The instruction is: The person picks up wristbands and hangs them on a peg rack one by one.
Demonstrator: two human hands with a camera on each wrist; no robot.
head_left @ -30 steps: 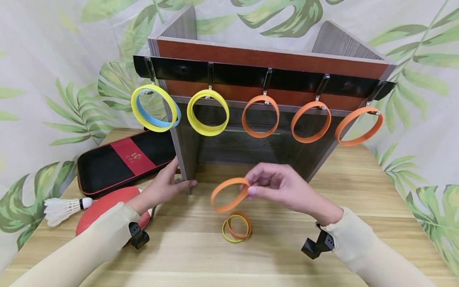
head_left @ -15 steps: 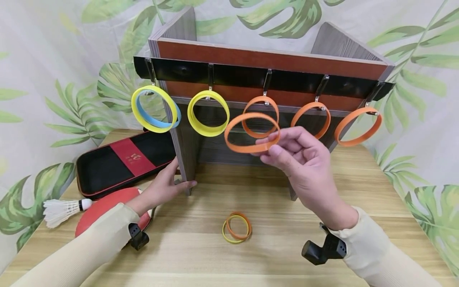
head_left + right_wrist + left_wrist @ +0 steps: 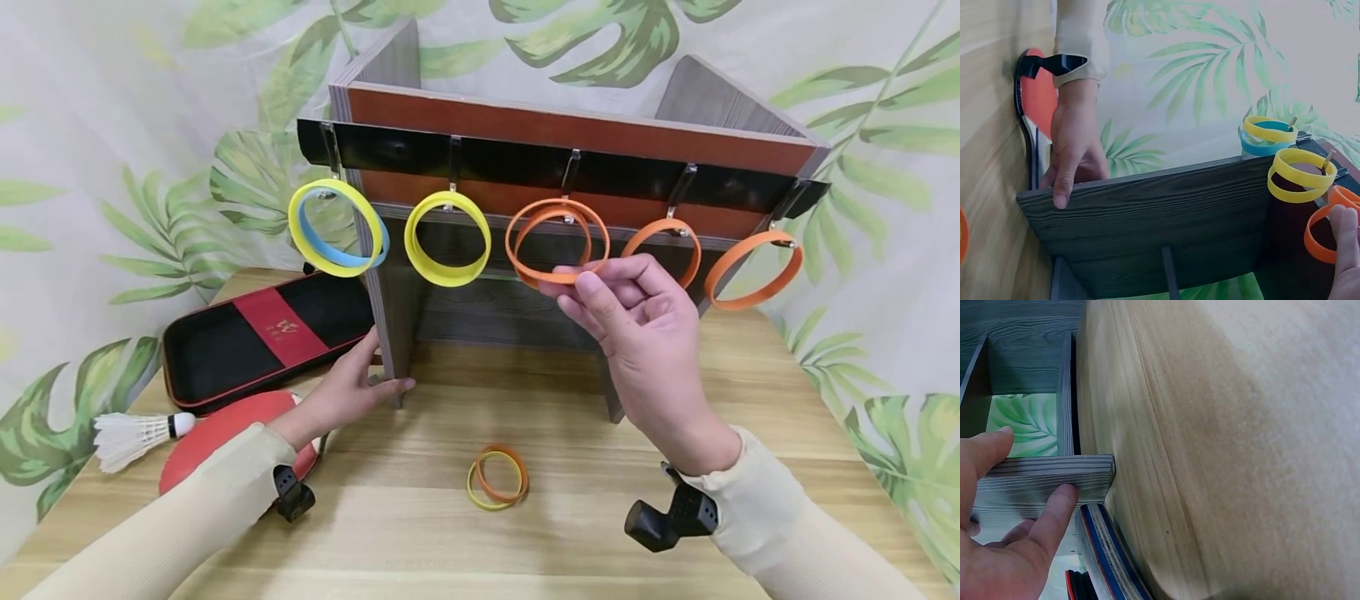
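Observation:
Between thumb and fingertips, my right hand (image 3: 645, 333) pinches an orange wristband (image 3: 551, 277). It is raised to the third hook (image 3: 572, 171), overlapping the orange wristband (image 3: 588, 243) that hangs there. In the head view the hook's tip shows inside both rings. My left hand (image 3: 341, 396) grips the lower left side panel (image 3: 384, 325) of the grey wooden rack; the left wrist view shows thumb and fingers on opposite faces of this panel (image 3: 1041, 487). Yellow wristbands (image 3: 483, 242), and a yellow band (image 3: 294, 221) with a blue one (image 3: 384, 246), hang to the left.
Two more orange wristbands (image 3: 697, 250) hang on the right-hand hooks. On the table lie a loose orange band (image 3: 525, 479) and a yellow band (image 3: 474, 492), overlapping. At left are a black case (image 3: 217, 350), a red paddle (image 3: 225, 425) and a shuttlecock (image 3: 131, 437).
My right hand has lifted the orange wristband from low over the table up to the third hook and turned palm upward. My left hand keeps its grip on the panel.

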